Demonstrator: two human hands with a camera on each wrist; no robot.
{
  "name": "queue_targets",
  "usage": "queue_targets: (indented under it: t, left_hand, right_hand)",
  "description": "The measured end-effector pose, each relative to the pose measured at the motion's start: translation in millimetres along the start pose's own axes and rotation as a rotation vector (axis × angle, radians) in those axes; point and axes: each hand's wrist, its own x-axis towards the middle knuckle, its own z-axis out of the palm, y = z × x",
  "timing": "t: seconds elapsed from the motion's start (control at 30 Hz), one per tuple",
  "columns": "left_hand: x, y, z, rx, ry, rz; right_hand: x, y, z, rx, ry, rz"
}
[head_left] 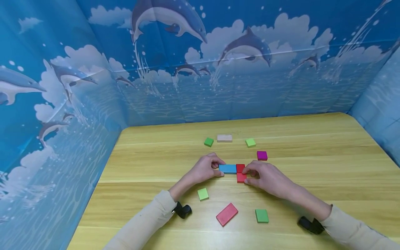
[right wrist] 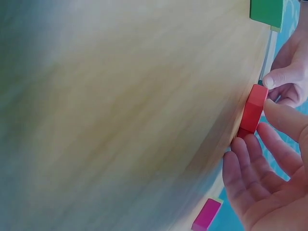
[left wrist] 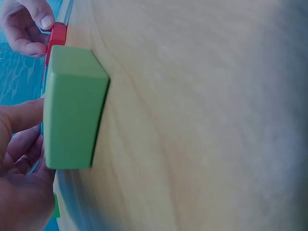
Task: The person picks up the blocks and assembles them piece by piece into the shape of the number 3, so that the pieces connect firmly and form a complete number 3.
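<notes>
Left hand (head_left: 204,169) is pinching the left end of the blue block (head_left: 227,168) at mid-table, fingers curled around it; right hand (head_left: 265,177) is clamping fingertips on the red block (head_left: 241,173), which is butting against the blue block's right end. Bare wood is lying open on both flanks out to the table (head_left: 328,146) edges, while loose pieces are sitting near: light green block (head_left: 203,193), pink block (head_left: 227,214) and green block (head_left: 261,215) in front, purple block (head_left: 262,155) just behind.
</notes>
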Motion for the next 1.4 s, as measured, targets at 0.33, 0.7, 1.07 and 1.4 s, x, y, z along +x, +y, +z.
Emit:
queue_targets:
  t: [0.33, 0.7, 1.07, 1.4]
  left_hand:
    - [0.8, -1.8, 1.0, -0.004, 0.001, -0.001]
    - [0.1, -1.3, 0.6, -0.007, 0.006, 0.004]
    - [1.3, -1.5, 0.0, 0.004, 0.005, 0.005]
    - [1.2, -1.3, 0.3, 0.007, 0.003, 0.007]
  right_hand:
    - [-4.4, 7, -11, 0.036, 0.014, 0.02]
    - [-12.6, 20, -26, 0.055, 0.013, -0.026]
    - [-8.9, 37, -42, 0.025, 0.034, -0.035]
    - [4.6, 53, -53, 0.108, 0.028, 0.008]
